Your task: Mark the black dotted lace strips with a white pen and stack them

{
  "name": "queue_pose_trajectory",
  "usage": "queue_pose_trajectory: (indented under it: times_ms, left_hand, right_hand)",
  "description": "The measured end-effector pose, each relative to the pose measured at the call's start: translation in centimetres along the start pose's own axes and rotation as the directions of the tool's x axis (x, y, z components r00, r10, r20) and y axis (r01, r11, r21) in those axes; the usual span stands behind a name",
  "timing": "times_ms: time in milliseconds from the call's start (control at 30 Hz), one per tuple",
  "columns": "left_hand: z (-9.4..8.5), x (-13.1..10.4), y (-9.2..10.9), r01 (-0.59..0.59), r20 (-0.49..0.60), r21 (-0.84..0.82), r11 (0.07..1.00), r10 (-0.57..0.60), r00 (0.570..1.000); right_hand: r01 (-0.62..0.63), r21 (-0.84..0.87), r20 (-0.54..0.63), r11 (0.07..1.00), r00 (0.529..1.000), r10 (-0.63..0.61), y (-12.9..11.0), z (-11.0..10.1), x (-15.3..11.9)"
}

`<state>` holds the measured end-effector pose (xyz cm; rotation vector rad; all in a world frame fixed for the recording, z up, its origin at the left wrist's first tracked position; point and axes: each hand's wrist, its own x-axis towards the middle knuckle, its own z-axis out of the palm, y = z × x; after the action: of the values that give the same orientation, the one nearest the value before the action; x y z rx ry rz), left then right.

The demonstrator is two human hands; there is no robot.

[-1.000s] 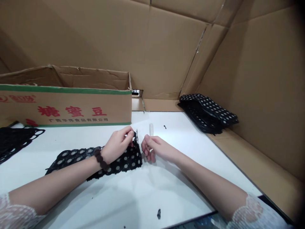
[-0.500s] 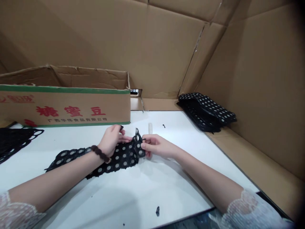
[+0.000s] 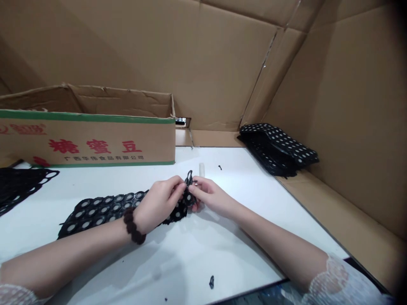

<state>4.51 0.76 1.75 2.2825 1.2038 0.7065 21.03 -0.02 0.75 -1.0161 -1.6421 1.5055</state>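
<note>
Refer to the white table [image 3: 241,254]. Bears an open cardboard box [image 3: 159,140] at left rear, with a black openwork piece [image 3: 19,186] nearer the left edge. Supports a black dotted strip [image 3: 101,209] left of centre, raised at its right end. Carries a translucent tube [image 3: 202,169] and a small black scrap [image 3: 220,167] behind, plus a larger black scrap [image 3: 211,282] near the front edge. Meets a folded dotted bundle [image 3: 280,146] at right rear, overlapping the edge.

The carton [image 3: 152,140] reads "糖蜜豆" in red, "广西华伟食品有限公司" below.
</note>
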Motion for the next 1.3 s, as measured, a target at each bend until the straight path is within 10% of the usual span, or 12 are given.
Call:
queue_pose_trajectory:
  times_ms: [200, 500, 667, 967, 1300]
  left_hand:
    - [0.1, 0.3, -0.1, -0.004, 0.061, -0.126, 0.992, 0.012, 0.998]
    - [-1.2, 1.4, -2.1, 0.185, -0.3, -0.122, 0.975, -0.214, 0.93]
    - [-0.4, 0.0, 0.2, -0.009, -0.085, 0.113, 0.994, 0.018, 0.996]
    - [0.3, -0.6, 0.9, 0.039, 0.153, -0.068, 0.997, -0.028, 0.988]
    - [-0.9, 1.1, -0.7, 0.109, 0.021, -0.122, 0.986, -0.108, 0.994]
  right_hand:
    - [0.007, -0.041, -0.031, 0.999, 0.999, -0.008, -0.6, 0.6, -0.4]
    - [-0.03, 0.034, -0.116, 0.999, 0.993, 0.034, 0.4, 0.1, 0.0]
    - [-0.072, 0.062, -0.18, 0.996, 0.98, 0.082, 0.8, 0.7, 0.1]
    - [-0.059, 0.094, -0.203, 0.994, 0.976, 0.078, 0.6, 1.2, -0.1]
    - [0.017, -0.118, -0.187, 0.993, 0.982, -0.039, 1.2, 0.9, -0.2]
